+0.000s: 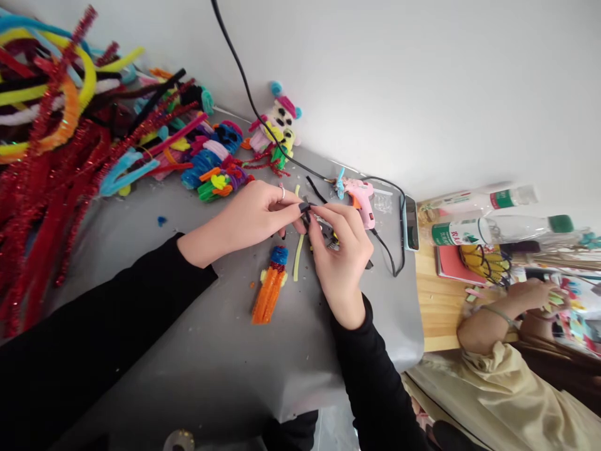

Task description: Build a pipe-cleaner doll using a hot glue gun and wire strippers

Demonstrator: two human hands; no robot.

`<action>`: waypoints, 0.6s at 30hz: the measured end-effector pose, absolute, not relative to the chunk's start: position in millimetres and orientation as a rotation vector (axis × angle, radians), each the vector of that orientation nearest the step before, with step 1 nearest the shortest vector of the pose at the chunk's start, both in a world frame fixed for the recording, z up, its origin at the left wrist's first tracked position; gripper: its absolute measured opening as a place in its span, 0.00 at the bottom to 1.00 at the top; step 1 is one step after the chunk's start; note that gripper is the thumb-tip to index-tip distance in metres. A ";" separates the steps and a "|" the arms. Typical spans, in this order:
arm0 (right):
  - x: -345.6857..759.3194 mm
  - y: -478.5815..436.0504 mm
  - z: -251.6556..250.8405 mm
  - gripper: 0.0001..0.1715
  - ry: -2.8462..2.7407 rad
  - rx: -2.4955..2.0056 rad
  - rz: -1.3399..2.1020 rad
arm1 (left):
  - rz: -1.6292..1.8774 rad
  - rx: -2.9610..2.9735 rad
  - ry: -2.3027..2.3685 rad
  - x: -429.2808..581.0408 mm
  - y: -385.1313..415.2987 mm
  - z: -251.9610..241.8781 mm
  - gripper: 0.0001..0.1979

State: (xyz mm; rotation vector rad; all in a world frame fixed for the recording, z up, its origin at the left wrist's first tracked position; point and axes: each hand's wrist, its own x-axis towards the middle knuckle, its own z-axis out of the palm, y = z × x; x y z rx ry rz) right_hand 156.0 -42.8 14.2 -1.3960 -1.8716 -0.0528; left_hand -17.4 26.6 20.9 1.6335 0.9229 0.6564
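My left hand (256, 213), with a ring on one finger, reaches in from the left with thumb and fingers pinched together. My right hand (340, 250) meets it fingertip to fingertip, also pinched. Between them is a small dark piece (307, 216), mostly covered by the fingers and dark nails, so its kind does not show. Just below the hands lies an orange pipe-cleaner figure (268, 294) with a blue top and a dark red band. A pale yellow-green strip (297, 260) rests on the grey table cover (225, 351) beside it.
A pink glue gun (364, 197) with a black cable lies behind my right hand, near a phone (411, 222). Pipe cleaners (51, 125) heap at left; finished pipe-cleaner dolls (277, 128) stand by the wall. Right: plastic bottles (488, 230) and a co-worker's arm (493, 316).
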 end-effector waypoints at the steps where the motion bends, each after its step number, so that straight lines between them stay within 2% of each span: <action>1: 156.3 -42.7 13.8 0.08 -1.874 -1.396 -0.051 | 0.650 1.638 0.913 -17.6 26.8 20.9 0.16; 18: 159.9 -45.8 23.2 0.10 -1.868 -1.393 0.034 | 0.671 1.698 0.912 -20.4 29.4 14.8 0.15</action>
